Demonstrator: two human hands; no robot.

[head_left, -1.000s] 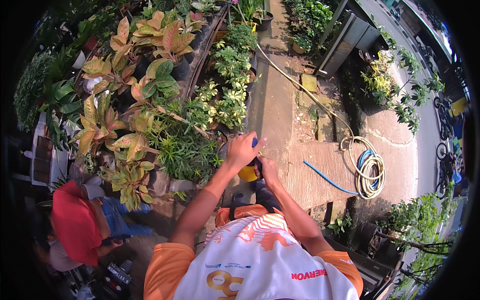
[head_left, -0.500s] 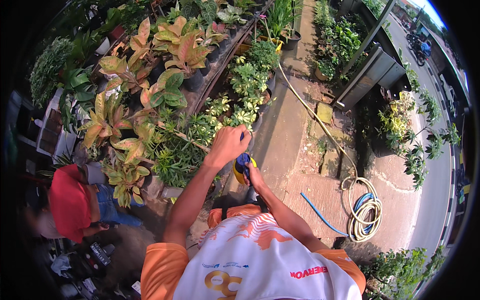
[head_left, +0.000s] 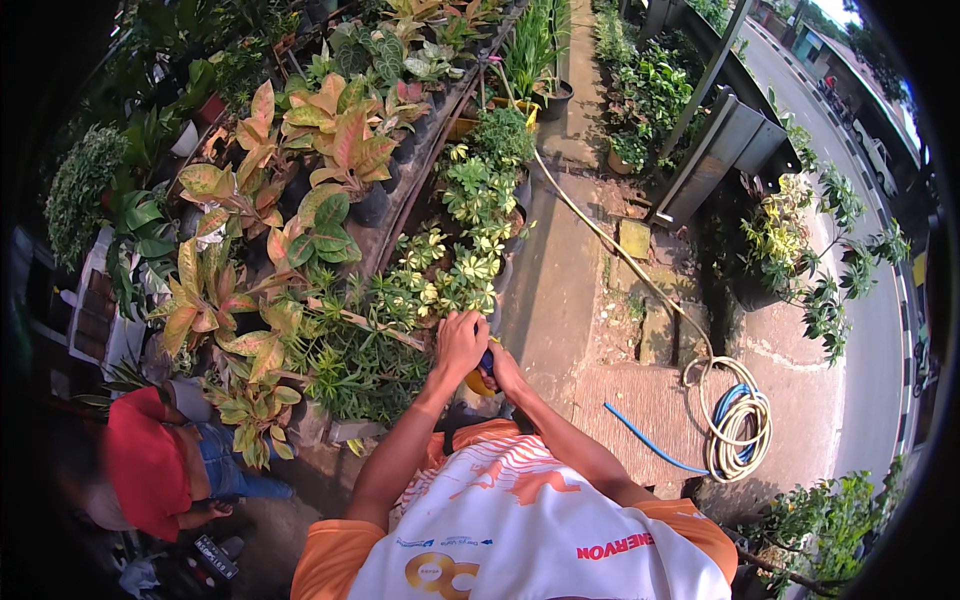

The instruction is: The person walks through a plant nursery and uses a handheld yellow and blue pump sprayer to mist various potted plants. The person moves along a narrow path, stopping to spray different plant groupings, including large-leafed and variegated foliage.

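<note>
A small yellow pump sprayer [head_left: 478,383] with a blue top is in front of my waist, mostly covered by my hands. My left hand [head_left: 460,345] is closed over its blue pump handle at the top. Just below and to the right, my right hand [head_left: 500,368] is wrapped round the sprayer's blue grip, with the two hands nearly touching. Beyond them grow leafy plants with yellow-green variegated leaves [head_left: 470,270], standing in a row of pots.
Potted plants with reddish leaves [head_left: 345,130] crowd the left. A coiled cream hose [head_left: 740,432] lies on the paving at right, beside a blue hose [head_left: 650,440]. A metal post [head_left: 715,155] borders the road [head_left: 870,400]. A person in red [head_left: 147,460] is at lower left.
My left hand has come down toward the sprayer's top, pushing the pump handle in. Both hands are now lower and closer together. The view has shifted slightly.
</note>
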